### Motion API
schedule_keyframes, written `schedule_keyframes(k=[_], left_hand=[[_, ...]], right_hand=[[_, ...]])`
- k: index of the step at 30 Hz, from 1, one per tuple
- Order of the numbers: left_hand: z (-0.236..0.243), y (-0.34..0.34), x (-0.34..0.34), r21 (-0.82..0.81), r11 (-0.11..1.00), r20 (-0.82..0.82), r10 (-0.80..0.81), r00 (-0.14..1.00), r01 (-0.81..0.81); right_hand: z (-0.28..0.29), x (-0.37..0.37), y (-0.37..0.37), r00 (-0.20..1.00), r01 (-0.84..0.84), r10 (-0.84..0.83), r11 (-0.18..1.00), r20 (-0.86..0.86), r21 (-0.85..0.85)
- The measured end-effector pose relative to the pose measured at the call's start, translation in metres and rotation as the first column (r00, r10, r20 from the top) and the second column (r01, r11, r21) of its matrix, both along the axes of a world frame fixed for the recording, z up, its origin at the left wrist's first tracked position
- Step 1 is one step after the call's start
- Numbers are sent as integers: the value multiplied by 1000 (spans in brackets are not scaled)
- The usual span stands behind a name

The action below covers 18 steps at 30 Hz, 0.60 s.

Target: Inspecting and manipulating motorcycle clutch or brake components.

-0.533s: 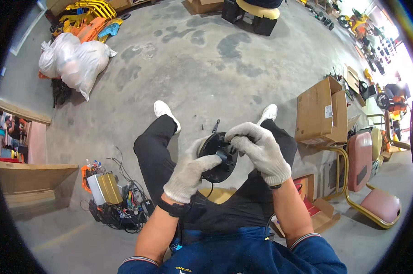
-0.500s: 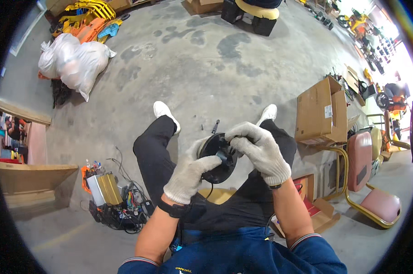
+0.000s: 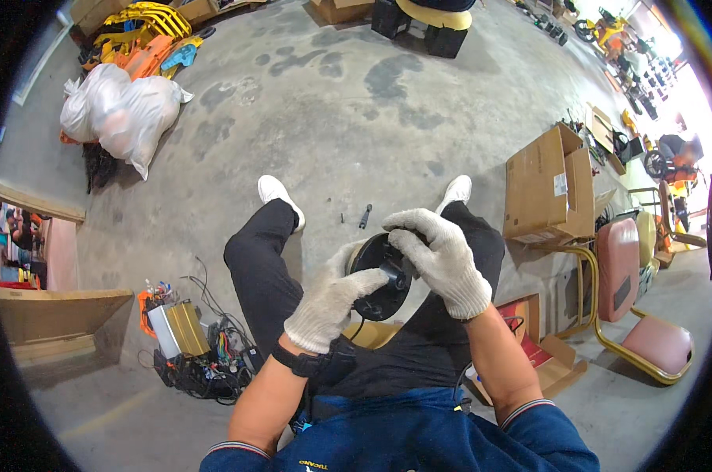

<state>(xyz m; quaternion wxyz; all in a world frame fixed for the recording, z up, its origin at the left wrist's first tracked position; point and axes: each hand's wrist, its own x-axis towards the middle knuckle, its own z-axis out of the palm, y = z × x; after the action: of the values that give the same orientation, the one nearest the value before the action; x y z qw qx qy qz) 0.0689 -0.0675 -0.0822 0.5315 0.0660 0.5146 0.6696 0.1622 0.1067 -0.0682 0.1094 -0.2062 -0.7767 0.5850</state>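
Between my thighs I hold up a black round housing (image 3: 379, 308) with a dished face and a raised stub inside. My left hand (image 3: 328, 303), in a pale knitted glove, wraps its left side, thumb pressed on the stub. My right hand (image 3: 442, 263), gloved alike, has its fingers closed at the upper right rim; whether a small part is between the fingertips is hidden. A thin black cable (image 3: 359, 329) hangs from the housing. Beyond it, on the floor, lie a small dark tool-like piece (image 3: 365, 216) and a tiny screw-like bit (image 3: 343, 217).
Left of my leg sits a heap of wires and electronics (image 3: 214, 362) with a gold-and-silver box (image 3: 184, 329). At right stand a cardboard box (image 3: 538, 193) and a pink-padded chair (image 3: 659, 346). White bags (image 3: 128, 118) lie at the far left, near yellow and orange parts (image 3: 147, 47).
The housing has tilted slightly in my hands. My right thumb and fingers have shifted a little along its upper rim. The whole view has moved slightly.
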Motion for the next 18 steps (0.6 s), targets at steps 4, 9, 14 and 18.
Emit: schedule_keyframes(k=[4,9,14,18], left_hand=[[-3,-1,-1,4,1000,26,7,1000,-7],[-5,-3,-4,-9,999,-6,34,999,-34],[-6,-4,-2,-25,1000,-17,17,1000,-17],[-6,-5,-2,-16,1000,-20,10,1000,-10]], right_hand=[[-2,3,-4,999,-23,28,990,-35,136],[-3,9,-5,997,-61,67,985,-28,160],[-9,10,-8,997,-65,74,970,-30,233],[-13,12,-11,998,-45,58,959,-39,281]])
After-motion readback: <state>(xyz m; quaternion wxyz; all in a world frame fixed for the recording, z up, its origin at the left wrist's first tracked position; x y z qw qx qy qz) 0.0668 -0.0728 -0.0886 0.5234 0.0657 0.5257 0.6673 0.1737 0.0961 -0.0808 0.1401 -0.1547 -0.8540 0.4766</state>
